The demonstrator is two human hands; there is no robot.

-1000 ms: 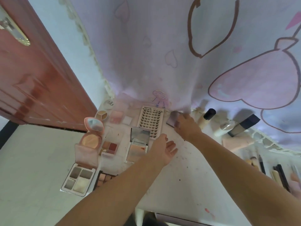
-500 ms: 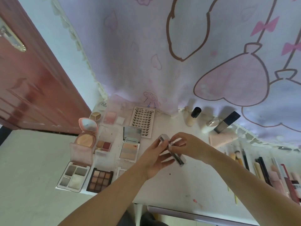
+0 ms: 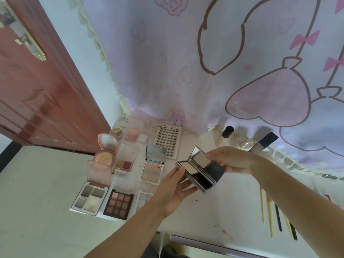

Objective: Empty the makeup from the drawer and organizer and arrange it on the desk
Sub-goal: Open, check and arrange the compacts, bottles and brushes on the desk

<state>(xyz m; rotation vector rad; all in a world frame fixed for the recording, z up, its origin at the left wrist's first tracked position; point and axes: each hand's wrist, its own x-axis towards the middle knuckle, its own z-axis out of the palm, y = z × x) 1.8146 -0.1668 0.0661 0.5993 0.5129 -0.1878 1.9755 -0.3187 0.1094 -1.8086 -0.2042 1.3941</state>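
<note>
Silver-edged, the opened compact [image 3: 200,169] is held above the bench [image 3: 214,207] centre, pinched by left hand [image 3: 174,190] fingers and right hand [image 3: 229,159] fingers. Palettes [image 3: 119,203] are already arranged at nine o'clock, brushes [image 3: 270,215] at three; the compact remains unplaced.

head cam | above, looking forward and down | close over desk [image 3: 232,211] (single view, wide-angle)
</note>
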